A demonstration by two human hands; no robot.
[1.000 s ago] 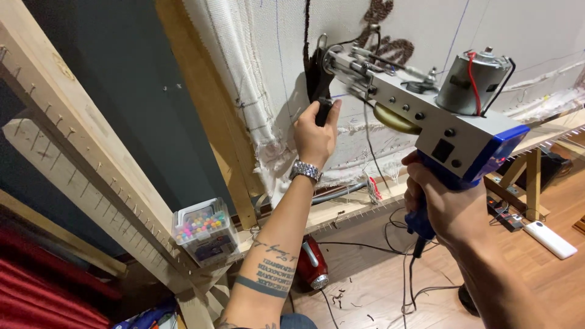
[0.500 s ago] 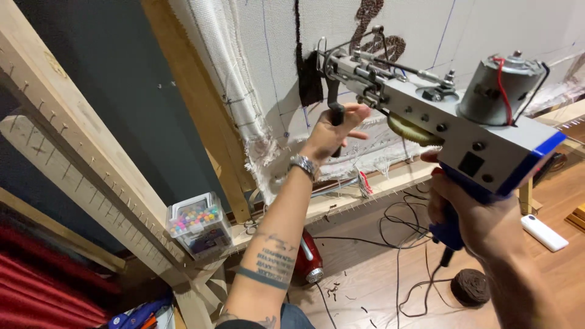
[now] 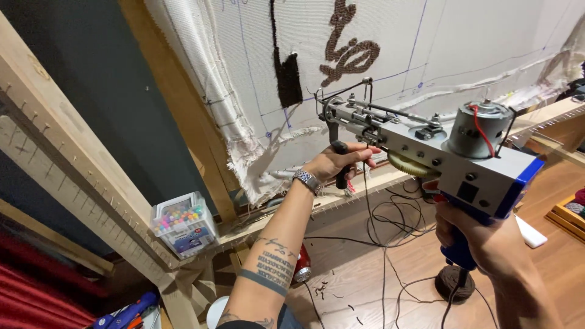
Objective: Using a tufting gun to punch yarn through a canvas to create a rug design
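Observation:
I hold a grey and blue tufting gun (image 3: 439, 152) with a round motor on top, pulled back from the white cloth (image 3: 426, 49). My left hand (image 3: 332, 163), with a metal watch on the wrist, grips the gun's black front handle. My right hand (image 3: 472, 234) is closed around the blue rear handle. The cloth is stretched on a wooden frame (image 3: 183, 109) and carries a black tufted patch (image 3: 287, 76) and a brown curly shape (image 3: 347, 45), with thin blue lines drawn across it.
A clear box of coloured bits (image 3: 183, 224) sits on the frame's lower ledge. A red can (image 3: 301, 270), loose dark cables (image 3: 390, 231) and a dark yarn cone (image 3: 454, 283) lie on the wooden floor. Red fabric (image 3: 36, 286) is at bottom left.
The gun has come down and away from the cloth, and its tip no longer touches the black patch. My left hand stayed on the front handle and moved down with it.

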